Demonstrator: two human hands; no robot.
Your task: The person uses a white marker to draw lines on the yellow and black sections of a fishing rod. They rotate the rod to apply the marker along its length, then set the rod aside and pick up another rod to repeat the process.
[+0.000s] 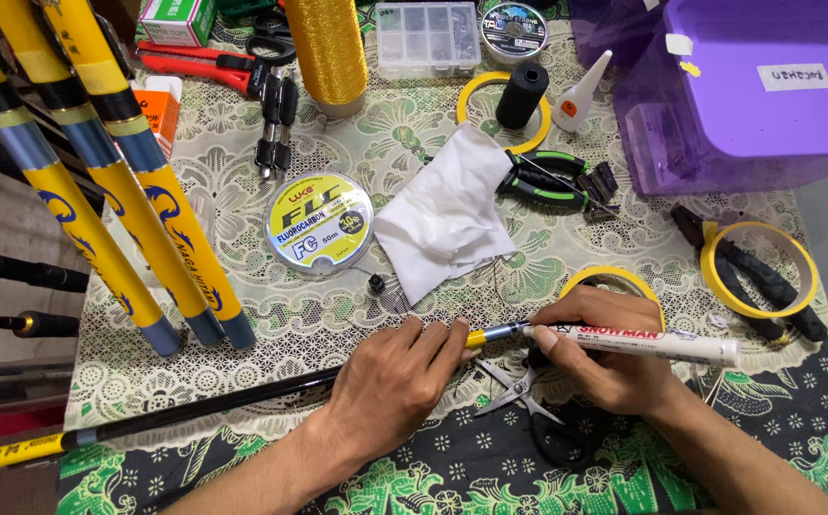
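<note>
Lying across the counter (242,315), a rod (223,405) is clenched near its yellow tip by the left hand (390,381), while the right hand (605,358) grips a white marker (652,341), its nib touching the tip above small scissors (519,391).

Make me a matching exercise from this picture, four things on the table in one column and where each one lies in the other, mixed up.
Things:
1. marker
2. scissors
3. line spool
4. green pliers

Places:
A. left of the white cloth
B. in the right hand
C. right of the white cloth
D. on the table below the rod tip, between the hands

Pairs: 1-B, 2-D, 3-A, 4-C
</note>
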